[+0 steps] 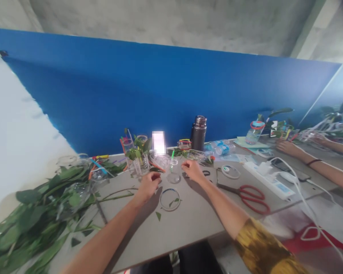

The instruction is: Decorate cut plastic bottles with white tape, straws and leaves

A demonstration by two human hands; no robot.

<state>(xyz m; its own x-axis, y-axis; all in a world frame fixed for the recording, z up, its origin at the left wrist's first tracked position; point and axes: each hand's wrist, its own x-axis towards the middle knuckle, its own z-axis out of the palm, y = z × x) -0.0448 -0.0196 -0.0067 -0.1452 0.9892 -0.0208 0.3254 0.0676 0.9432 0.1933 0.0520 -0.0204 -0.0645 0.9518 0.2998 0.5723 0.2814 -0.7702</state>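
Both arms reach in from the bottom of the picture. The left hand [148,186] and the right hand [193,170] are apart, with their fingers curled down, and a small clear cup [173,173] stands upright between them, near the middle of the picture. I cannot tell if either hand is holding something small (the fingers hide that spot). A thin round ring [170,199] lies flat on the gray table [188,224], just in front of the cup, with a bit of leaf inside it. A small green leaf [158,216] lies beside the ring. There is room to move between the ring and the near table edge. Red scissors [246,198] lie to the right, and a big pile of leafy branches [37,217] fills the lower left. Another person's hand [287,147] rests far off on the right, and a blue wall [131,95] rises behind the table.
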